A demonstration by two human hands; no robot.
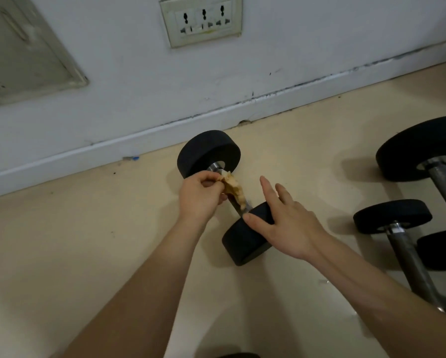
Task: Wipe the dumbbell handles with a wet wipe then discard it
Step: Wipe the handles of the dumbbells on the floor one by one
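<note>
Head camera: we look down at a pale floor (87, 241) where it meets a white wall (128, 94). A black dumbbell (209, 151) lies on the floor near the skirting. One weight is toward the wall and the other weight (245, 245) is closer to us. Its metal handle (240, 211) runs between them.

Our left hand (200, 195) has its fingers curled and pinches a crumpled, yellowish wet wipe (233, 189). The wipe lies along the upper part of the handle, just below the far weight. Our right hand (289, 223) is spread, with straight fingers. It rests on top of the near weight, the thumb laid across its rim, and grips nothing.

To the right, well apart from this dumbbell, two more lie on the floor. A large dumbbell (420, 148) has its weight toward the wall, and a smaller dumbbell (392, 215) lies nearer to us. The steel bars of both run toward the lower right edge.

On the wall above we see a socket panel (201, 20) with three outlets. At the left there is a grey metal hatch (22, 52). A small blue scrap (131, 158) lies at the foot of the skirting.
</note>
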